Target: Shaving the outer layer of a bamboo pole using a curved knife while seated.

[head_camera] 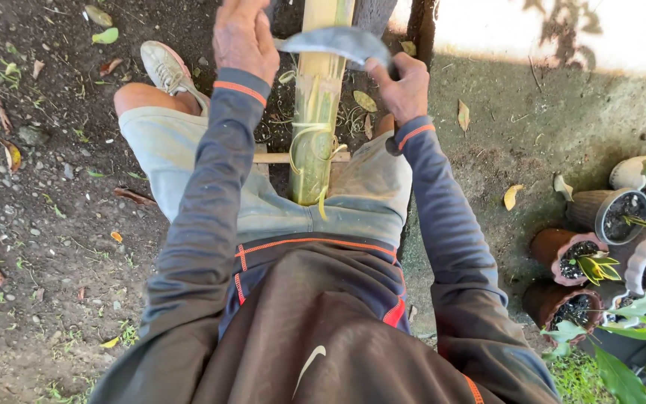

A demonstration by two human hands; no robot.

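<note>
With our right hand [405,90] and left hand [242,37] both gripping the curved blade [338,41] across the bamboo [315,127] (held between our knees), a slip could cut us.

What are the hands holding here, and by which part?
Both hands grip one curved grey blade laid across the bamboo pole: the left hand at its left end, the right hand at its right end.

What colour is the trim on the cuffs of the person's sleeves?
Orange, a thin band on each dark grey sleeve cuff, seen in the head view.
</note>
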